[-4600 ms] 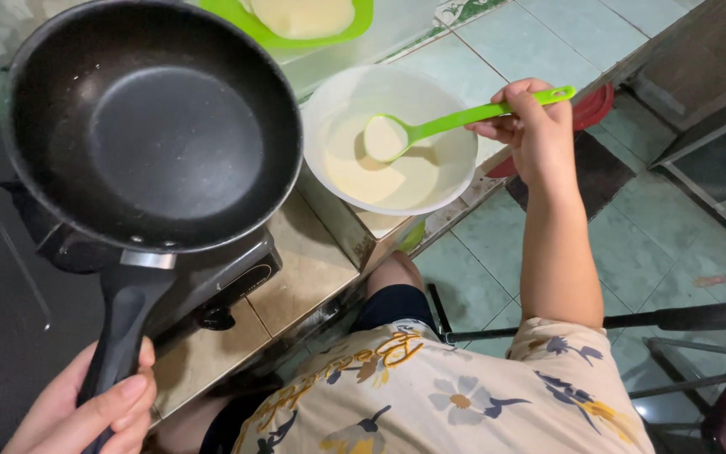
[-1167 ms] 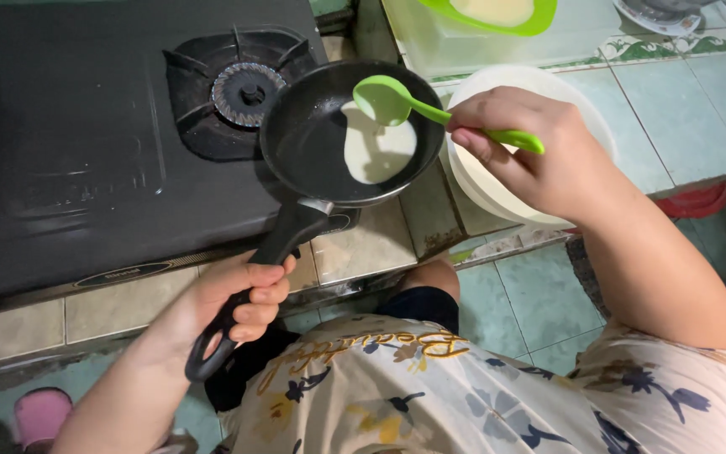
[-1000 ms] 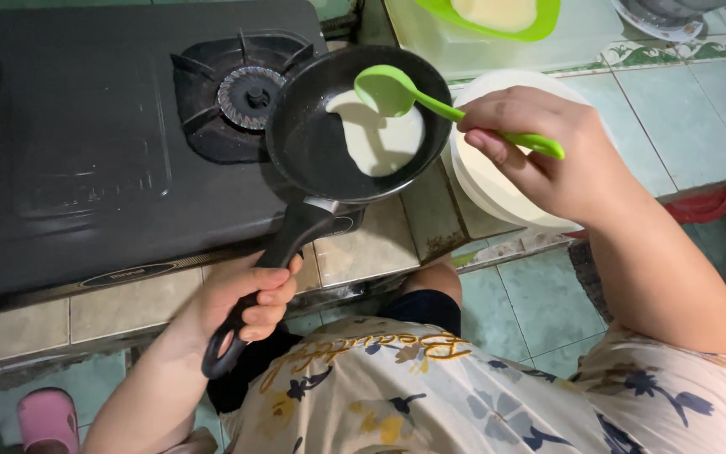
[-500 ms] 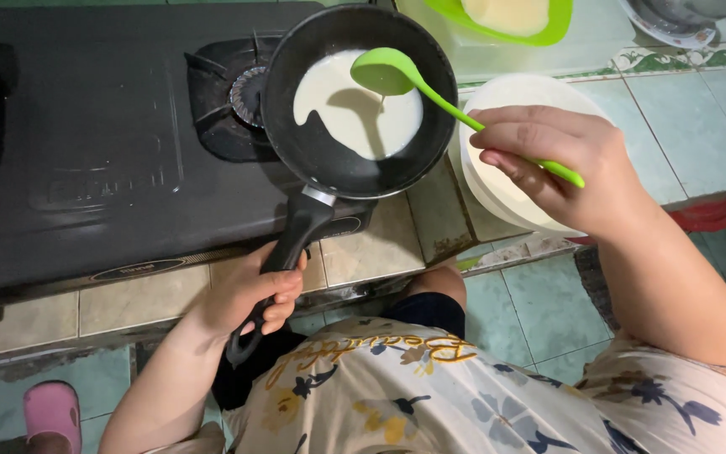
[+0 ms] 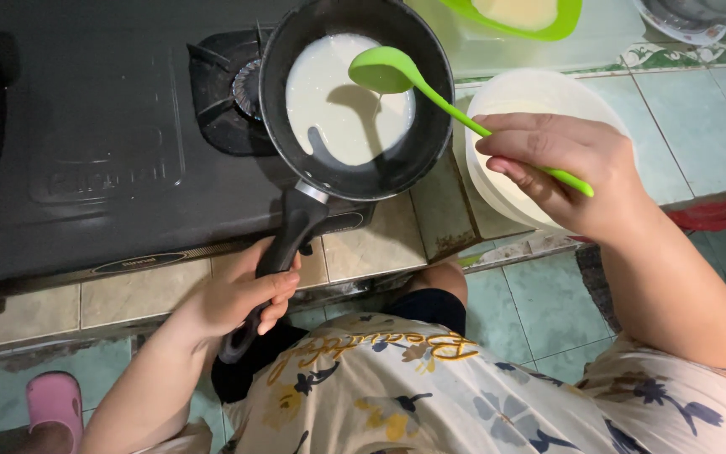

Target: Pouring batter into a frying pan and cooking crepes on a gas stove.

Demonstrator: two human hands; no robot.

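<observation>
Left hand (image 5: pixel 241 294) fingers wrapped round the black round frying pan's (image 5: pixel 355 97) handle, right hand (image 5: pixel 569 168) fingers pinching green plastic ladle (image 5: pixel 384 71) above it; pale batter (image 5: pixel 338 105) partly covers base, bare patches remain.

A black gas stove (image 5: pixel 86 151) lies beyond the left hand (image 5: pixel 237 294), its burner (image 5: pixel 228 92) further out and a little to the right. A ledge of beige tiles (image 5: pixel 136 290) runs just left of that hand. A pink slipper (image 5: pixel 54 402) sits on the floor, well to its left and nearer the body. Beyond the right hand (image 5: pixel 565 168) stands a green dish (image 5: pixel 548 21) of pale batter on the tiled counter (image 5: pixel 699 109). A red thing (image 5: pixel 716 212) shows just right of this hand, below the counter edge. Green floor tiles (image 5: pixel 531 311) lie between the hands.
</observation>
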